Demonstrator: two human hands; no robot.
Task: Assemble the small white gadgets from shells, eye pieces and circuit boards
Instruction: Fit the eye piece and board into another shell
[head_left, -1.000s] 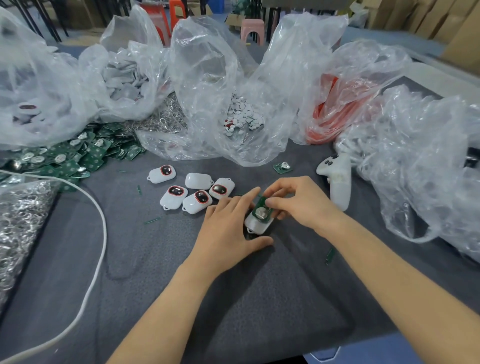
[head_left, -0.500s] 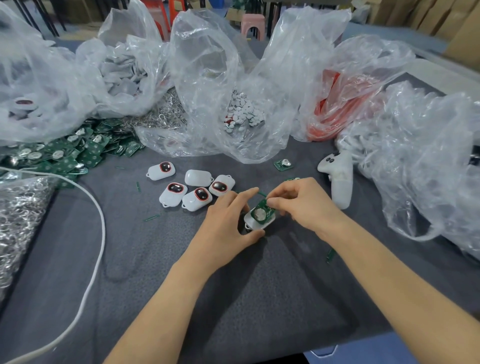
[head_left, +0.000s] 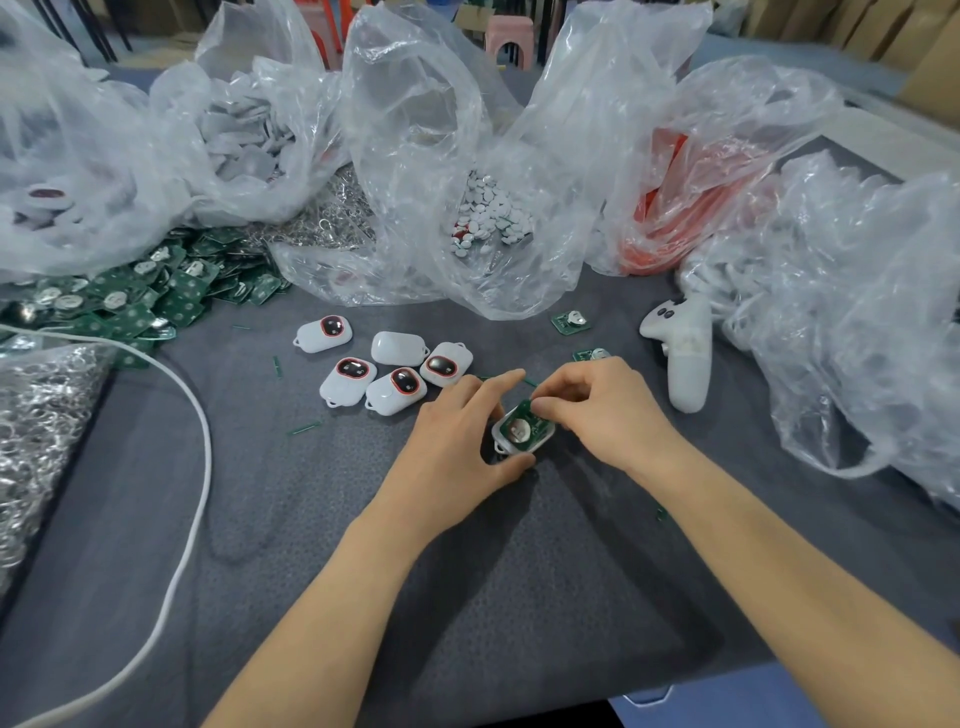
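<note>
1. Your left hand (head_left: 457, 441) clamps the open shell (head_left: 511, 451) on the grey mat (head_left: 467, 597), with the thumb on its near edge and fingers on its far-left side.
2. Your right hand (head_left: 597, 410) pinches the circuit board (head_left: 522, 428) at its far-right corner. The board sits inside the shell, coin cell up. It looks nearly seated; I can't tell if it's flush.
3. This unit has no cover on yet, so I'd say closing it is what's left.
4. Just beyond-left of the shell are five closed gadgets (head_left: 389, 369), so five look done.
5. Beyond-right of the shell lie two loose boards (head_left: 570, 320).
6. Far behind the shell are the parts bags (head_left: 488, 218), and far left of it the board pile (head_left: 130, 301). With that much stock, most of the run is probably left.
</note>
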